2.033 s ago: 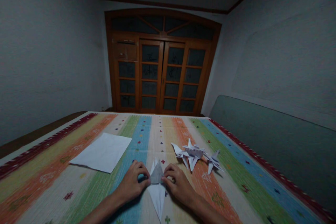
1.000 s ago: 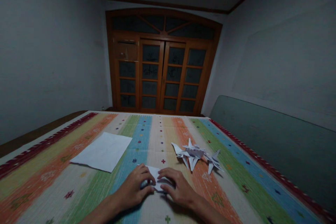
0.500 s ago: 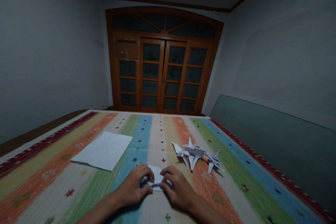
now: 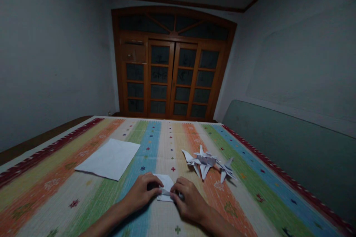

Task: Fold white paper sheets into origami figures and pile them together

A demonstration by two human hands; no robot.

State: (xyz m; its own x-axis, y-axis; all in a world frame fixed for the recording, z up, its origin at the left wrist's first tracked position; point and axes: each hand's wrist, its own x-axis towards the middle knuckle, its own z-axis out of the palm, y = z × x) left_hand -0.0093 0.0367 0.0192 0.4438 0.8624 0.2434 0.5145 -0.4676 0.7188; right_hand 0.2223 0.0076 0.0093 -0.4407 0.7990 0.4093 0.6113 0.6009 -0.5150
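Observation:
A small folded piece of white paper [image 4: 165, 187] lies flat on the striped cloth between my hands. My left hand [image 4: 141, 192] presses its left side, with the fingertips on a crease. My right hand [image 4: 189, 200] pinches its right edge and hides the lower right corner. Ahead and to the right stands a finished white origami figure with many spiky points [image 4: 205, 163], clear of both hands. A flat sheet of white paper [image 4: 108, 159] lies to the left, also out of reach of my fingers.
A multicoloured striped cloth [image 4: 172, 144] covers the table, whose far edge lies near wooden glazed double doors [image 4: 171, 77]. A grey-green bench back [image 4: 280, 148] runs along the right side. Plain grey walls stand on the left and right.
The long pointed paper shape from the oldest frame is now a shorter folded piece under my fingers. Since then my hands have stayed close together over it, and the paper shows a new fold.

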